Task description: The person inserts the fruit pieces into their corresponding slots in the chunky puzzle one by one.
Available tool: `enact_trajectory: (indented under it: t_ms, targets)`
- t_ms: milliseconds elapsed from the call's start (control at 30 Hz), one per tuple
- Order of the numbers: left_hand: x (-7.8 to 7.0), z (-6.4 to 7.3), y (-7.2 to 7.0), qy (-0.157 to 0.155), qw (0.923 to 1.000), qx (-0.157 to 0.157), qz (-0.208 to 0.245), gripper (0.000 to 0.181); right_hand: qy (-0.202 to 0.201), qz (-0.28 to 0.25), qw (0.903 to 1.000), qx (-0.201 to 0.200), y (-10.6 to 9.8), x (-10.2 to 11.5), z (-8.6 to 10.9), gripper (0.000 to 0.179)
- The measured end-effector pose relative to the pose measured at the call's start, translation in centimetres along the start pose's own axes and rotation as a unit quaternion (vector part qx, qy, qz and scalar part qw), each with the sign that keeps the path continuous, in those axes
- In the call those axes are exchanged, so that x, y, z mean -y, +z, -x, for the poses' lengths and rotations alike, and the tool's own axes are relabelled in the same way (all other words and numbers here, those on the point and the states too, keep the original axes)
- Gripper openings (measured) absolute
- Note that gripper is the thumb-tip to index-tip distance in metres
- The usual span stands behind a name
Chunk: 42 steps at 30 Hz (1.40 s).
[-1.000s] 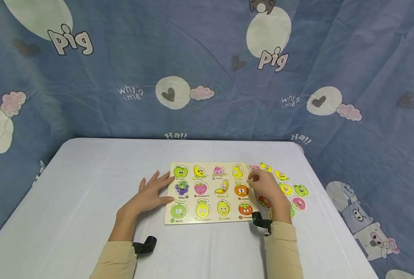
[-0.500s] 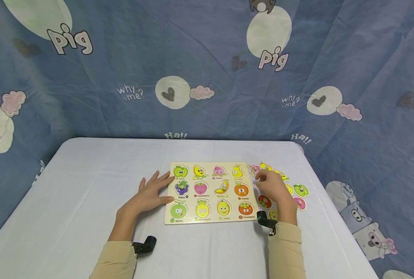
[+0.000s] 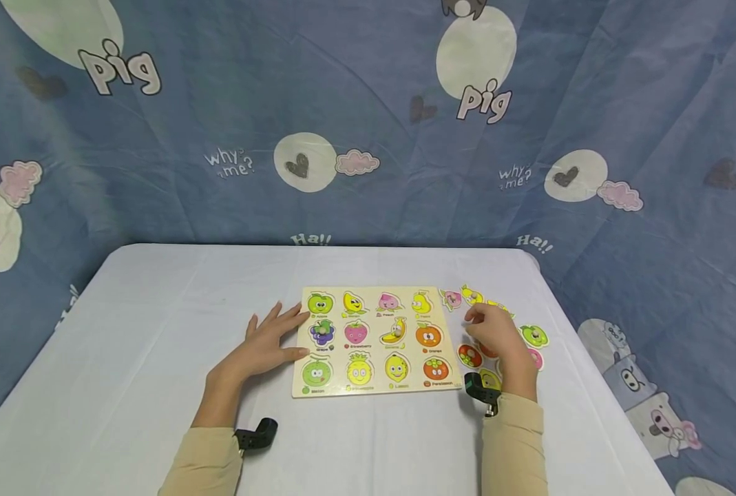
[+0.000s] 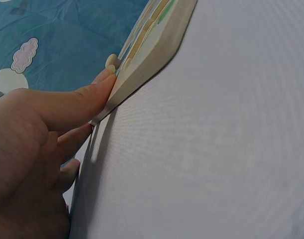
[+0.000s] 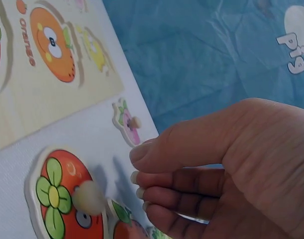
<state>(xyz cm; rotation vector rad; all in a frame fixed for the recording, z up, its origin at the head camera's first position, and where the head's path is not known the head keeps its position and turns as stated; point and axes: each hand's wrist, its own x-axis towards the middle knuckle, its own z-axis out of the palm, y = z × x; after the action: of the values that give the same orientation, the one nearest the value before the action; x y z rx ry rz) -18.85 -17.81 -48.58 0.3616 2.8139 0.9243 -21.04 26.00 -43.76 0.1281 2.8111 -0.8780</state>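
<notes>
Puzzle board lies flat on the table, our left hand touching its left edge, fingers straight; we judge only grape and banana seated — loose pieces remain near our right hand, thumb and fingertips apart, holding nothing.

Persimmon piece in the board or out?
Out: in the right wrist view, the red persimmon piece lies on the white tablecloth beside the board, knob up.

From my remote screens I see soft, even brightness over the white tablecloth, with faint shadow beside the right sleeve, while the left hand appears rather dim and the nearest wooden knob is blurred.
</notes>
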Motion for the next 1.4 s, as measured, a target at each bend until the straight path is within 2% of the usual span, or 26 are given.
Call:
enact_trajectory:
  t_ms: [767, 900, 1300, 1400]
  targets:
    - [0.2, -0.1, 0.0, -0.003, 1.0000, 0.001, 0.002, 0.082, 0.045, 0.006, 0.9989, 0.013, -1.3, -1.7, 0.7, 0.023]
    - [0.1, -0.1, 0.1, -0.008, 1.0000, 0.004, 0.003, 0.082, 0.055, 0.000, 0.9981, 0.026, -1.6, -2.0, 1.1, 0.024]
    - [-0.1, 0.0, 0.0, -0.006, 1.0000, 0.005, 0.003, 0.081, 0.073, -0.012, 0.9962, 0.045, -2.0, -2.4, 1.9, 0.016]
    - [0.0, 0.0, -0.1, -0.004, 1.0000, 0.004, 0.003, 0.081, 0.067, -0.013, 0.9966, 0.046, -2.0, -2.4, 2.0, 0.013]
